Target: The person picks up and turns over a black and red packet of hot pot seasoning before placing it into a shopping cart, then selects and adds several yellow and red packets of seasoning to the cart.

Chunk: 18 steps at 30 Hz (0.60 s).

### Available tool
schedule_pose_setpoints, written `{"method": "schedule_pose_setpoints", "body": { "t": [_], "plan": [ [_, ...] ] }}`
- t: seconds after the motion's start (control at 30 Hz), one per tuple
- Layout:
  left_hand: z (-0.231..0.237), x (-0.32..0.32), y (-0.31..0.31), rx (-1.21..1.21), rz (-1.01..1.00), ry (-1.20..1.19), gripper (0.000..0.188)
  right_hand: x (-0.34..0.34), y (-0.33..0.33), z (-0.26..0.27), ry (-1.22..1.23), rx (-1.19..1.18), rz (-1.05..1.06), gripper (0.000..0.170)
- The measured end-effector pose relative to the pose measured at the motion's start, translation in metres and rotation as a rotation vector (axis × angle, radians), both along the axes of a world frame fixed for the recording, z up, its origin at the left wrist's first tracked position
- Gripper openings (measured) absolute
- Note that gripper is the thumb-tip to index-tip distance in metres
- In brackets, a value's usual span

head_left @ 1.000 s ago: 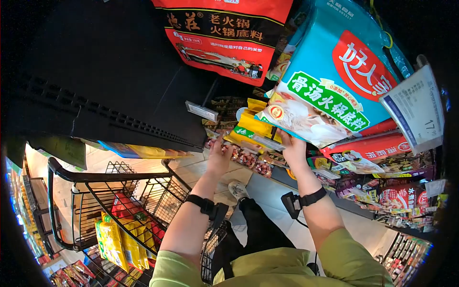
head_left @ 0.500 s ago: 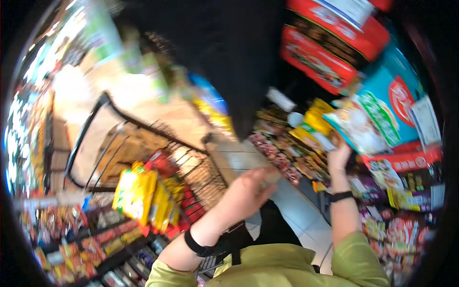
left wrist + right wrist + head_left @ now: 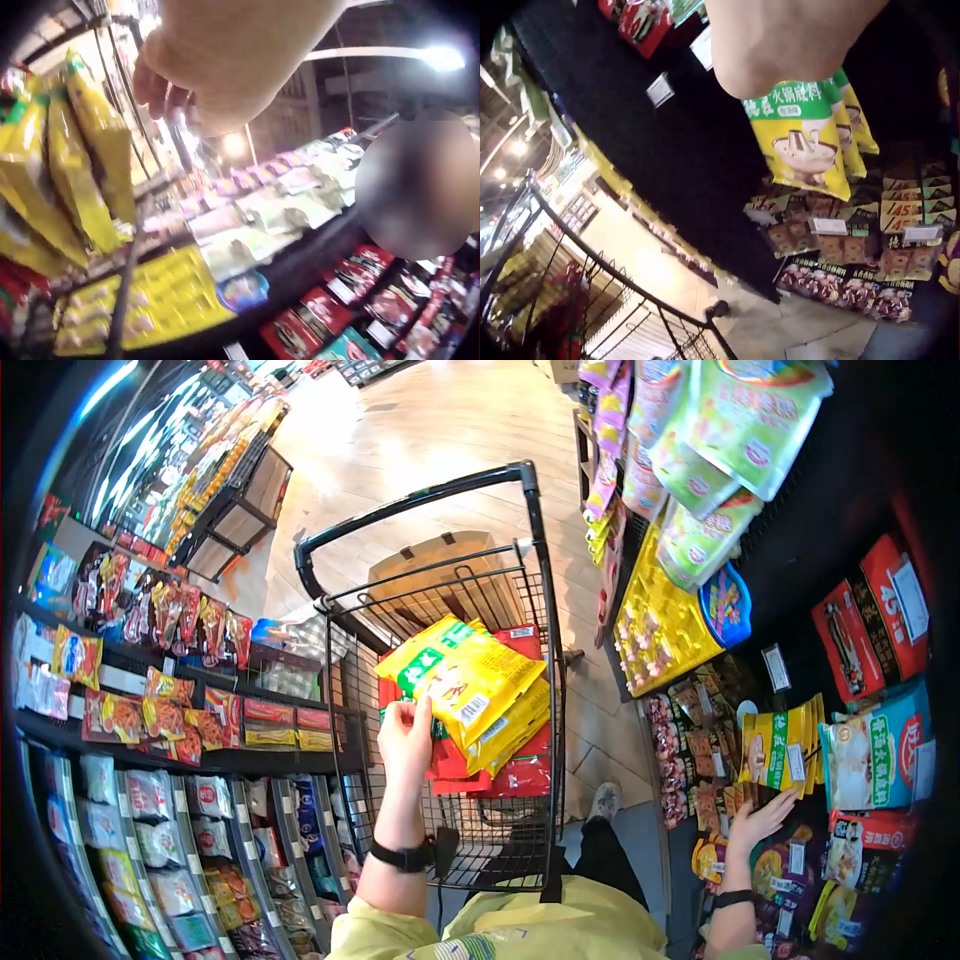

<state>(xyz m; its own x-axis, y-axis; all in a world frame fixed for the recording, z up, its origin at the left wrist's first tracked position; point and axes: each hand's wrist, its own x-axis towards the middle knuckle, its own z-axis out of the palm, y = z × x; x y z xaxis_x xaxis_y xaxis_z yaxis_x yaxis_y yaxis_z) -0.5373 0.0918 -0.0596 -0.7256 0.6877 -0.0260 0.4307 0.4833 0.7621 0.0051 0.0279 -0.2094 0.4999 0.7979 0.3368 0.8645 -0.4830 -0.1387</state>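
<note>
Beside yellow packets [image 3: 462, 675], left hand [image 3: 405, 736] loose-fingered, empty; right hand [image 3: 760, 823], straight fingers visible only in head view.

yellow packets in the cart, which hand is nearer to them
Left. The left hand is at the left edge of the yellow packets in the cart, contact unclear; the right hand is well off to their right, outside the cart, by the hanging yellow packs.

The head view is bright and mostly sharp, curving at its rim, corners black. Glare whitens the pale plank-patterned floor [image 3: 400, 425] past the far edge of the black metal-wire cart [image 3: 415, 508]; glossy yellow plastic packets [image 3: 495, 675] catch highlights. Left wrist: smeared, a round patch blurred, one white lamp [image 3: 442, 58] flaring. Right wrist: dim, soft.
</note>
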Motion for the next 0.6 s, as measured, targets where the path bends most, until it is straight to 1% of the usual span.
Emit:
{"method": "schedule_pose_setpoints", "body": {
  "t": [0.03,0.07,0.13,0.17,0.2,0.23,0.27,0.33,0.37,0.4,0.47,0.5,0.53,0.6],
  "plan": [
    [-0.039,-0.030,-0.002,-0.031,0.030,-0.043,0.045,-0.008,-0.006,-0.003,0.020,-0.030,0.019,0.084],
    [-0.025,-0.028,0.005,-0.157,0.125,-0.306,0.050,-0.021,-0.008,0.007,0.080,-0.083,0.083,0.082],
    [-0.038,-0.039,0.015,-0.209,0.154,-0.476,0.052,-0.039,-0.013,0.014,0.157,-0.125,0.330,0.072],
    [-0.046,-0.045,0.020,-0.205,0.157,-0.489,0.052,-0.044,-0.013,0.008,0.227,-0.151,0.383,0.065],
    [-0.053,-0.049,0.025,-0.157,0.150,-0.633,0.051,-0.047,-0.013,0.004,0.297,-0.179,0.434,0.058],
    [-0.058,-0.051,0.028,-0.106,0.141,-0.774,0.051,-0.065,-0.008,0.016,0.334,-0.227,0.418,0.051],
    [-0.062,-0.052,0.030,-0.100,0.142,-0.783,0.051,-0.070,-0.006,0.013,0.337,-0.197,0.467,0.049],
    [-0.069,-0.047,0.033,0.189,0.088,-0.786,0.050,-0.091,0.004,0.030,0.485,-0.214,0.519,0.048],
    [-0.071,-0.045,0.034,0.263,0.110,-0.888,0.048,-0.106,0.009,0.046,0.528,-0.247,0.495,0.048],
    [-0.070,-0.041,0.032,0.266,0.110,-0.892,0.048,-0.112,0.013,0.050,0.523,-0.245,0.497,0.048],
    [-0.066,-0.033,0.027,0.274,0.086,-0.663,0.045,-0.123,0.020,0.057,0.471,-0.193,0.665,0.046],
    [-0.066,-0.033,0.024,0.256,0.023,-0.579,0.049,-0.134,0.024,0.067,0.470,-0.180,0.693,0.044],
    [-0.064,-0.031,0.021,0.254,0.019,-0.583,0.049,-0.143,0.027,0.075,0.487,-0.180,0.702,0.043],
    [-0.056,-0.026,0.017,0.295,-0.023,-0.358,0.050,-0.160,0.031,0.089,0.538,-0.162,0.767,0.042]
  ]
}}
